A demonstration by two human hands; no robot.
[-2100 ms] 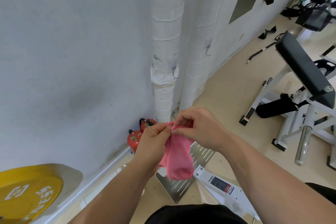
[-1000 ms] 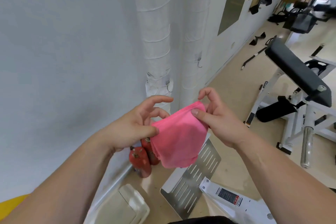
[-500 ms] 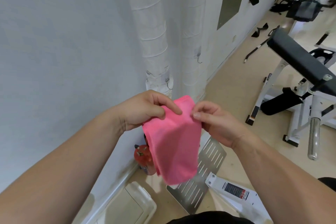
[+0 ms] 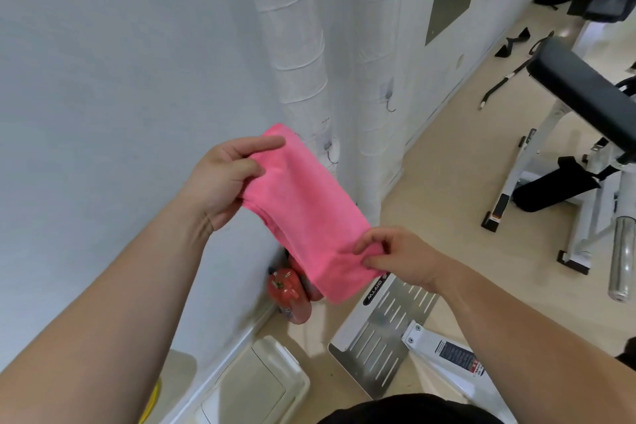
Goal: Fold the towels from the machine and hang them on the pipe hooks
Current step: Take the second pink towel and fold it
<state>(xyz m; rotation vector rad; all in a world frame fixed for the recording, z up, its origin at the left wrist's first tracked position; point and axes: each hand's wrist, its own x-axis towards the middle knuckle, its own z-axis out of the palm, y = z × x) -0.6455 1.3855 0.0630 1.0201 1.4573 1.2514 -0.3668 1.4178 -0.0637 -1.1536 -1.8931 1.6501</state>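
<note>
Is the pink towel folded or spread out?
Folded: the towel shows stacked edges by the left hand; the right hand pinches its end.

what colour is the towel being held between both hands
Bright pink, plain with no pattern: the towel shows best in the head view, stretched between the left hand and right hand.

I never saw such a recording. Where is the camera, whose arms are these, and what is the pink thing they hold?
No machine here: the camera sits on a person's head, looking forward and down, so both bare arms are that person's own. The left hand grips the upper end of a pink towel, the right hand pinches its lower end; the cloth is stretched between them in the air. Behind stand two white wrapped pipes by the wall, with small metal hooks. On the floor are red fire extinguishers and a slotted metal plate; a weight bench stands to the right.
</note>
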